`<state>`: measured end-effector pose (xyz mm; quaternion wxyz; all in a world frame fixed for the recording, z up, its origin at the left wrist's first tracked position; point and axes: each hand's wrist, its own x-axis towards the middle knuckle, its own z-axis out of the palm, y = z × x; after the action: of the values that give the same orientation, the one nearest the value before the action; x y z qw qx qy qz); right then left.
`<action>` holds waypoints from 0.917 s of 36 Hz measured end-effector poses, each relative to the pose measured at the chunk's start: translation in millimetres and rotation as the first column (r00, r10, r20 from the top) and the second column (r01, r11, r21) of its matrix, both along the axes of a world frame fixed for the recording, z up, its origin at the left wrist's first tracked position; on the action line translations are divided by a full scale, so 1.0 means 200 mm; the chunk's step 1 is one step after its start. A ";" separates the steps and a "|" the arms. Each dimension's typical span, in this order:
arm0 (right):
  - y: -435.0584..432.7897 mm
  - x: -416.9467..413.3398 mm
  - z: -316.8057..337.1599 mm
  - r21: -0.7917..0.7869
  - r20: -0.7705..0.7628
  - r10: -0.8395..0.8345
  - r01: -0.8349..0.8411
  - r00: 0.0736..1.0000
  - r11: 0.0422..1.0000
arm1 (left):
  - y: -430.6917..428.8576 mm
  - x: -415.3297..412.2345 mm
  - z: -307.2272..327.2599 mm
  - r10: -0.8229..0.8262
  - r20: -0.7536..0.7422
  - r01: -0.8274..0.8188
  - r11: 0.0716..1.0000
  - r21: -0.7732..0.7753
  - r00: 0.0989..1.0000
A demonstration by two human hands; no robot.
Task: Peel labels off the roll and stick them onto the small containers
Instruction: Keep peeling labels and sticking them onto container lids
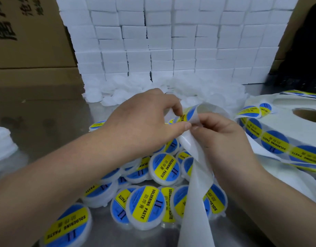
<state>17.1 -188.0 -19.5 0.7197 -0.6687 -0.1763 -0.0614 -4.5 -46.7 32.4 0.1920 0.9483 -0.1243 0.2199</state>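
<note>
One label (186, 116), blue/yellow, is partly off its liner and held up between the two hands. Left hand (144, 118): thumb and forefinger pinch the label's edge, the other fingers curled behind. Right hand (223, 138): fingers curled, thumb and forefinger pinching the backing strip (194, 175) right beside the label. The two thumbs almost touch. Bare white backing hangs down from the right hand's grip, crosses in front of the containers and leaves the view at the bottom.

Labelled containers (154, 205): a loose pile of round white tubs under both hands and nearer the body. Lids carry blue/yellow "SOLDERING PASTE" stickers. Some tubs overlap, some are tilted.

Label roll (285, 122): lies flat, outboard of the right hand, core hole facing up. A strip of unpeeled labels (275, 142) runs off it and passes just outside the right wrist.

Unlabelled containers (116, 94): a white heap beyond the fingertips of both hands, too blurry to count. Behind the heap is a wall of stacked white boxes (171, 41). Cardboard cartons (28, 41) stand far out past the left hand, with printed characters on the upper one. A small white stack (2, 145) sits outboard of the left forearm at the frame edge; I can't tell what it is. Everything sits on a metal tabletop (46, 125).
</note>
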 end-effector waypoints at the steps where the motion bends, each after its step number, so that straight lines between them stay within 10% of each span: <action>1: 0.00 0.00 0.00 -0.013 0.015 0.006 -0.006 1.000 1.000 | 0.00 0.00 0.00 0.000 -0.002 0.000 1.000 -0.007 1.000; 20: -0.01 -0.03 0.00 -0.046 0.325 -0.184 0.210 0.928 0.977 | 0.21 0.12 0.07 0.325 0.255 -0.238 0.917 -0.320 0.911; 33: -0.02 -0.04 0.05 -0.007 0.144 -0.057 0.059 0.988 0.998 | 0.10 0.03 0.02 0.017 0.456 -0.020 1.000 0.003 0.890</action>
<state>9.2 -191.6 -9.6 0.6995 -0.6713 -0.2085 -0.1292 1.6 -26.0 36.8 0.1518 0.8721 -0.1576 0.4376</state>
